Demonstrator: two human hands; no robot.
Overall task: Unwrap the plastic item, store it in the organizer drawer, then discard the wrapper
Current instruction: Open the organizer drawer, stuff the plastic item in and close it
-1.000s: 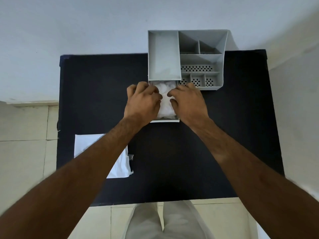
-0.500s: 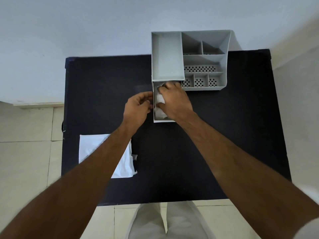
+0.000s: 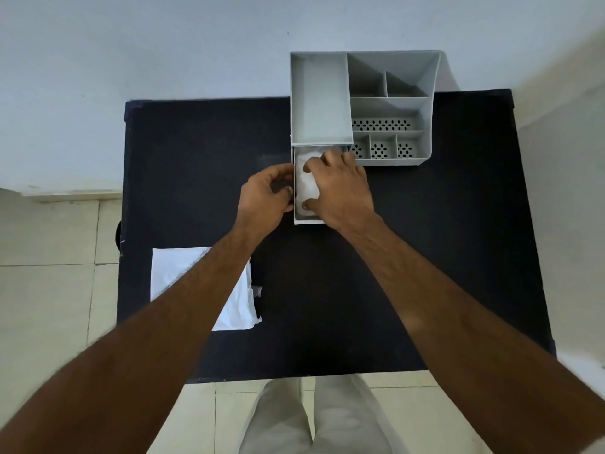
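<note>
Right hand presses plastic item into drawer.

Black table, pale bluish wall, cream tiled floor

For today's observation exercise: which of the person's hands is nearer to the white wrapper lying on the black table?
Left. The left hand is beside the open drawer, its forearm crossing over the white wrapper. The right hand is farther off, pressing the plastic item into the drawer.

- You have only one view, the head camera, looking steeply down from above.
- It faces the far wall, over the black table.
- Your forearms enter from the near edge.
</note>
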